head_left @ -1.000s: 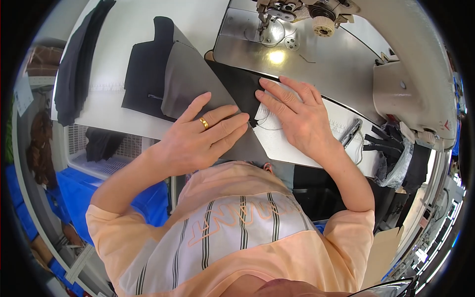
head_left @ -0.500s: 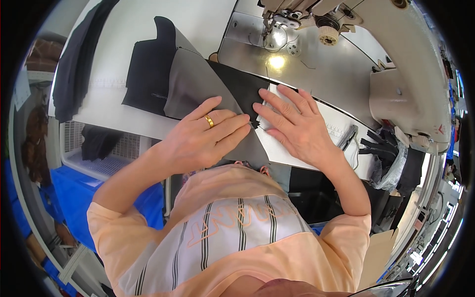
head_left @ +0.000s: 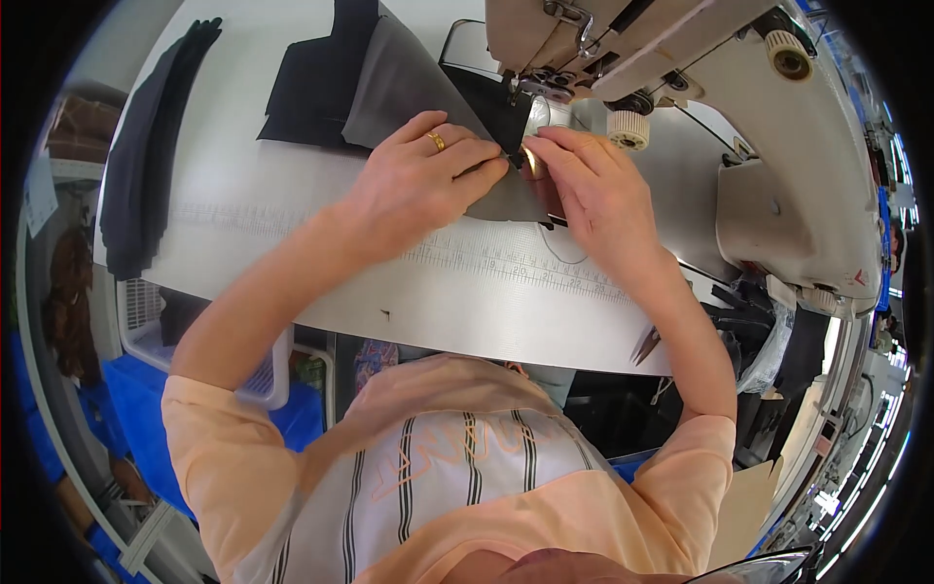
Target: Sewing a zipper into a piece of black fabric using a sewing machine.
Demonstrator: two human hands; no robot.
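A dark fabric piece [head_left: 311,92] with a grey folded flap [head_left: 399,92] lies under the sewing machine's head [head_left: 545,83], its right part near the presser foot. My left hand [head_left: 438,175] grips the flap's lower edge with bent fingers, a gold ring on one. My right hand [head_left: 593,190] has its fingers drawn together on the fabric just right of my left fingertips, over the metal bed; the fabric beneath it is partly hidden. A loose thread hangs below the fabric.
A stack of dark fabric strips [head_left: 156,146] lies at the left of the white table [head_left: 418,302]. A white crate [head_left: 141,316] and blue bin [head_left: 146,419] are below. Small tools [head_left: 644,346] and bagged dark zippers [head_left: 754,341] sit at right, beside the machine's body [head_left: 798,224].
Both hands and the fabric have moved away from my body, up under the machine head, exposing more ruled tabletop. My right hand's fingers have drawn together from a spread position.
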